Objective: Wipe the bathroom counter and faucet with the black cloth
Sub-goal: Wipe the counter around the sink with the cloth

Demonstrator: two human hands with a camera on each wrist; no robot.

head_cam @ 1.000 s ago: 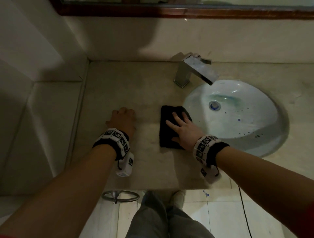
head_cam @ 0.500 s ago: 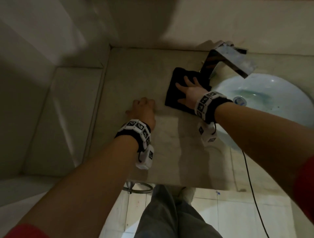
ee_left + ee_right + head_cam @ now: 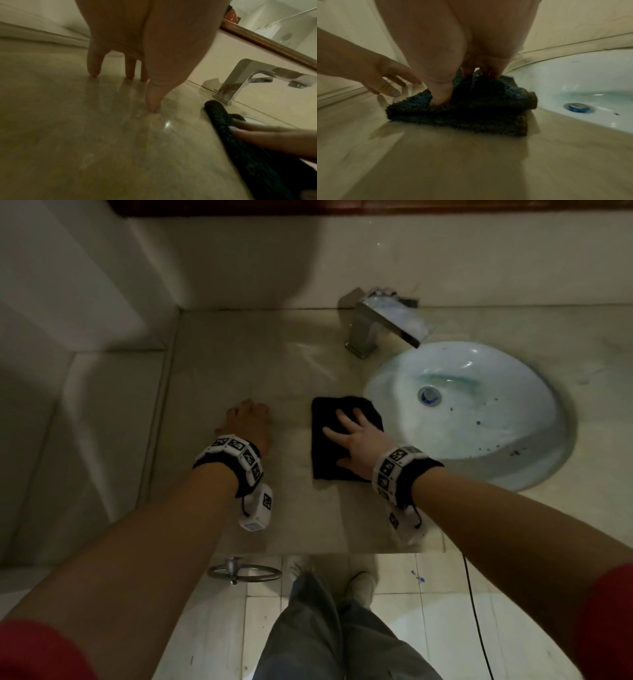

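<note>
Now wiping the counter left of the basin, cloth flat under my palm.

My right hand (image 3: 359,441) lies spread, fingers straight, pressing the folded black cloth (image 3: 329,453) onto the stone counter (image 3: 239,364), just beside the rim of the white sink basin (image 3: 548,446). My left hand (image 3: 248,424) props me up on its fingertips (image 3: 93,72), holding nothing, a little to the cloth's left. To do this well, I judge I should keep even weight through the whole palm so the fold doesn't bunch, run overlapping strokes toward the back wall, then work round the foot of the chrome faucet (image 3: 387,320), which stands well beyond the cloth, its wipe still to come.
</note>
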